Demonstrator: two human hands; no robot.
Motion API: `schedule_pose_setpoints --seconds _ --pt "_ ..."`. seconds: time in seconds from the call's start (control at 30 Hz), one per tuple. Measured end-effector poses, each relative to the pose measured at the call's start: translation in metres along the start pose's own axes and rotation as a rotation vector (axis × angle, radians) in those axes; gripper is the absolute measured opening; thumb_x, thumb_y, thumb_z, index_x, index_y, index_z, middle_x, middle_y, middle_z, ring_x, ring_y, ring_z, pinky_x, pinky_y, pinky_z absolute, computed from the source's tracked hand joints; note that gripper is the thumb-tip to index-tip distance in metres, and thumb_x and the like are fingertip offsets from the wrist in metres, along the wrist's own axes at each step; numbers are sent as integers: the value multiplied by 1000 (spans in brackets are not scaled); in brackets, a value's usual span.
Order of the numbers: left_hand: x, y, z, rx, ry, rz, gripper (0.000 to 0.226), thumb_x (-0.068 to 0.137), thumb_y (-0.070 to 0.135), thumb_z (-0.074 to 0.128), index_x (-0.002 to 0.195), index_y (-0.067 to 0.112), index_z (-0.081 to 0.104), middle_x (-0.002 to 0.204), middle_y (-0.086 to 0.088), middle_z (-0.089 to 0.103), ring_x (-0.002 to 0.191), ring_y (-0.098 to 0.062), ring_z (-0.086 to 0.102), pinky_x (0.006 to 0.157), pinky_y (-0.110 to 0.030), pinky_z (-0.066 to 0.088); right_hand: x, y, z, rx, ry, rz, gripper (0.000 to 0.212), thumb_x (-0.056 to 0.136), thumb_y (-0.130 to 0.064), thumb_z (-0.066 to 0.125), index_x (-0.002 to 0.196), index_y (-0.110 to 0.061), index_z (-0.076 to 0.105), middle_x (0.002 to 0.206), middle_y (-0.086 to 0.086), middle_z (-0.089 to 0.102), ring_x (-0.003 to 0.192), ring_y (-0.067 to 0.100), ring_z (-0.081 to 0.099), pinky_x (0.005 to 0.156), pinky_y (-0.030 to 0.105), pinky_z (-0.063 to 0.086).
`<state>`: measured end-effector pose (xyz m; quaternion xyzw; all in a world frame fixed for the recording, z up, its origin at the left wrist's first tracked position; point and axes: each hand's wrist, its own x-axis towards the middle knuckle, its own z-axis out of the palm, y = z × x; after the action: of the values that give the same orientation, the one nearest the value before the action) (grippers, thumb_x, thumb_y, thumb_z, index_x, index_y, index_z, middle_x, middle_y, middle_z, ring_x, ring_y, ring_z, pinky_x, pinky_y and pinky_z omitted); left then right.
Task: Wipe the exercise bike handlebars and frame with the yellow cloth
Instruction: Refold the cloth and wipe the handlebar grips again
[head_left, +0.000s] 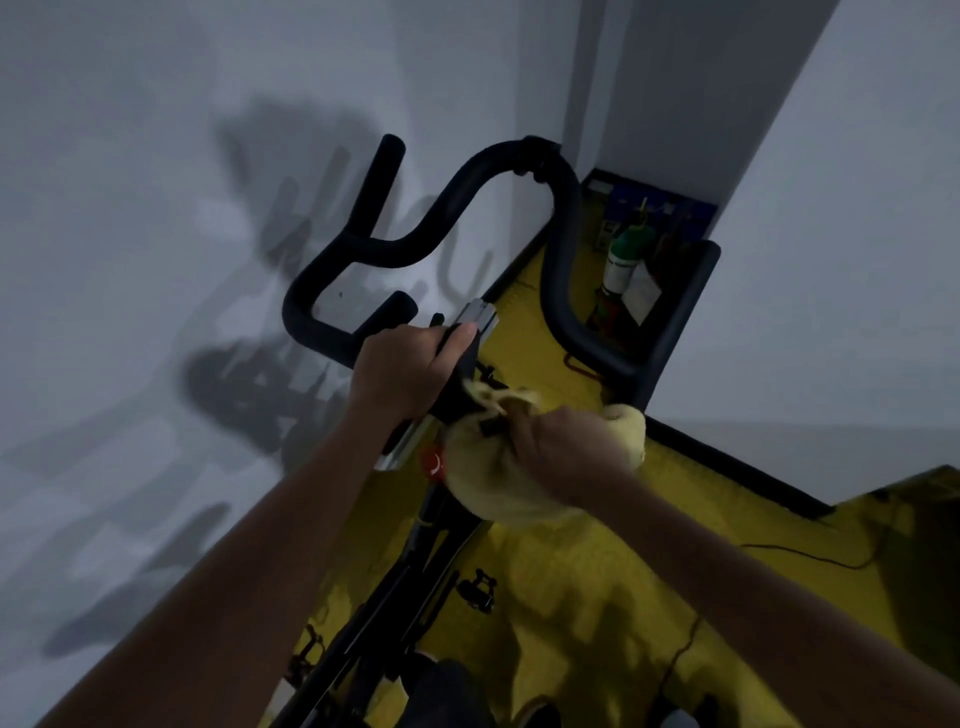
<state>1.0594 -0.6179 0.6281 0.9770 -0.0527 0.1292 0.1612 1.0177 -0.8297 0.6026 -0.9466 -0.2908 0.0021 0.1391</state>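
Bike (395, 587): frame below the handlebars (431, 218) under wipe; bars themselves appear pending (judgement). Left hand (410, 369) clamps the stem. Right hand (571, 452) grips the cloth (488, 493), pressed against the stem just below the left hand.

A wall (130, 260) crowds the handlebars' (436, 218) left; open floor (597, 597) lies right.

Two bare forearms, no sleeves, watch or rings showing; left hand (402, 371) and right hand (569, 452) ungloved, fingernails short and unpainted
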Motion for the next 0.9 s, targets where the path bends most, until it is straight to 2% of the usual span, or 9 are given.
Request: schedule_pose_setpoints --seconds 0.07,0.13,0.23,0.33,0.47,0.57,0.7,0.8,0.9 --pt "1 2 0 35 5 16 60 104 50 29 74 14 66 52 5 51 46 -16 51 51 -31 43 -13 35 -10 74 15 -127 62 103 -48 20 76 -13 63 54 2 55 45 20 50 56 25 31" --pt "1 2 0 146 -17 66 67 100 51 14 97 15 70 57 7 49 44 -14 43 44 -27 29 -7 70 -13 20 65 -237 65 104 -45 21 64 -11 60 53 7 55 47 27 51 57 27 34" --pt "4 -2 1 218 -29 62 82 92 56 -2 106 18 70 62 7 52 44 -5 32 45 -23 15 13 92 -16 -88 42 -289 66 105 -40 19 64 -7 58 60 11 56 55 32 54 60 38 46" --pt "2 -4 5 238 -22 90 84 91 55 -4 104 19 70 64 4 55 46 -9 33 46 -23 15 11 98 -21 -154 57 -336 59 104 -38 23 67 -8 58 64 10 57 59 32 54 63 38 46" --pt "2 -3 7 203 3 32 68 101 60 14 86 18 64 66 -2 59 59 -23 50 56 -31 36 -5 62 -7 -181 76 -67 59 104 -45 23 65 -17 57 58 1 52 58 18 47 61 33 41" --pt "2 -3 7 98 21 17 64 102 57 24 70 16 60 55 4 55 51 -17 52 54 -31 42 -21 9 14 -204 70 122 46 104 -34 36 67 -21 59 51 -9 42 43 14 44 52 25 32" --pt "-1 1 7 63 48 37 59 104 52 28 63 19 55 50 4 51 46 -16 51 50 -30 38 -5 -40 13 -112 141 315 58 104 -24 11 77 -15 62 54 1 45 45 23 46 50 31 29" --pt "-1 4 4 97 38 66 57 106 49 26 61 21 48 48 4 48 45 -18 49 49 -30 31 25 -71 6 -83 70 382 10 90 -17 55 90 -10 62 65 6 60 51 24 54 47 28 32" --pt "-1 5 6 134 16 48 61 106 48 22 61 17 49 50 2 49 48 -21 52 52 -30 31 40 -71 2 -87 101 376 11 73 -15 71 79 -7 67 52 5 54 38 21 50 41 24 25"
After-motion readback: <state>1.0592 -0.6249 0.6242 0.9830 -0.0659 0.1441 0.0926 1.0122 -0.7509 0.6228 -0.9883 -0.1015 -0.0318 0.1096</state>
